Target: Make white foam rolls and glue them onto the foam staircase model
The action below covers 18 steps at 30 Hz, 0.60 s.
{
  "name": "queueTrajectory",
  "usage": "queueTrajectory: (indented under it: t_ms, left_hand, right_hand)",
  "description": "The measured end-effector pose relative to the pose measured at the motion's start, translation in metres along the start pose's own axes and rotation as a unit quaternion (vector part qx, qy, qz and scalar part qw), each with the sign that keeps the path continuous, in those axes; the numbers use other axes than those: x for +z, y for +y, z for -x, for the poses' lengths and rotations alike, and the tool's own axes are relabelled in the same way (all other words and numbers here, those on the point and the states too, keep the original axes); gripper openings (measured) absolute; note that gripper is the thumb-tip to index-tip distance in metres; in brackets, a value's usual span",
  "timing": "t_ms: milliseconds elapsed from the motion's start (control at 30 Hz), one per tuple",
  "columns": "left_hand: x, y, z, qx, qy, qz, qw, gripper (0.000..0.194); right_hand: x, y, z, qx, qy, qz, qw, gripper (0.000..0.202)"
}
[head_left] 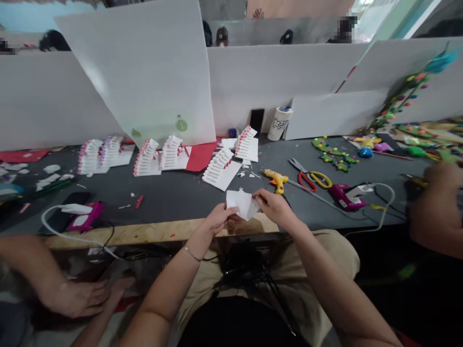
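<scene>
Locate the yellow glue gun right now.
Head view, right of centre: the glue gun lies on the dark tabletop just beyond the right hand, with the scissors close by on its right.

The paper (243, 203) I've got here is plain white and matt, with creases in it. The desk (173, 193) looks smooth, dark and pretty matt on my feed, but its front edge (155, 232) is bare wood, grainy and kinda rough. I can see shiny metal blades on the scissors (298, 166), with smooth plastic handles. The glue gun (278, 181) is smooth plastic too, and both power strips (347, 198) look like plastic with a bit of gloss. Phone (257, 120) has a dark, glassy face. The big board (144, 72) is smooth with a soft sheen, and the red sheet (202, 156) reads as matt paper. Trousers (334, 250) are soft matt cloth, bracelet (192, 254) is shiny metal.
</scene>
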State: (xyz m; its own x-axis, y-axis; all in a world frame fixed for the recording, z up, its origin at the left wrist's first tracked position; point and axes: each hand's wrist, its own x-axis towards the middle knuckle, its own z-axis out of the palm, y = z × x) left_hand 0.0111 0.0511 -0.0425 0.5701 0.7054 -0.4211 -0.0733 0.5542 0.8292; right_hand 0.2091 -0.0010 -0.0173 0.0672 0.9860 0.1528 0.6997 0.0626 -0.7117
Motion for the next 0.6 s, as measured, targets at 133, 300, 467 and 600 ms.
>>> queueTrajectory:
  t_ms: [133,300,467,600]
  left_hand:
    - [-0.011,-0.01,0.014,0.049,0.044,0.055,0.996,0.029]
    - [-0.013,-0.016,0.031,0.124,0.092,0.057,0.986,0.047]
    - [-0.022,-0.015,0.04,0.231,0.11,-0.02,0.966,0.056]
    - [-0.037,-0.011,0.047,0.289,0.121,-0.149,0.938,0.03]
  right_hand:
    - [0.002,0.001,-0.014,0.05,0.013,-0.085,0.995,0.025]
    - [0.019,-0.018,-0.016,0.033,-0.077,-0.16,0.984,0.032]
    - [0.05,-0.035,-0.005,0.044,-0.062,-0.111,0.991,0.03]
    - [0.057,-0.032,0.0,0.059,-0.003,-0.095,0.994,0.041]
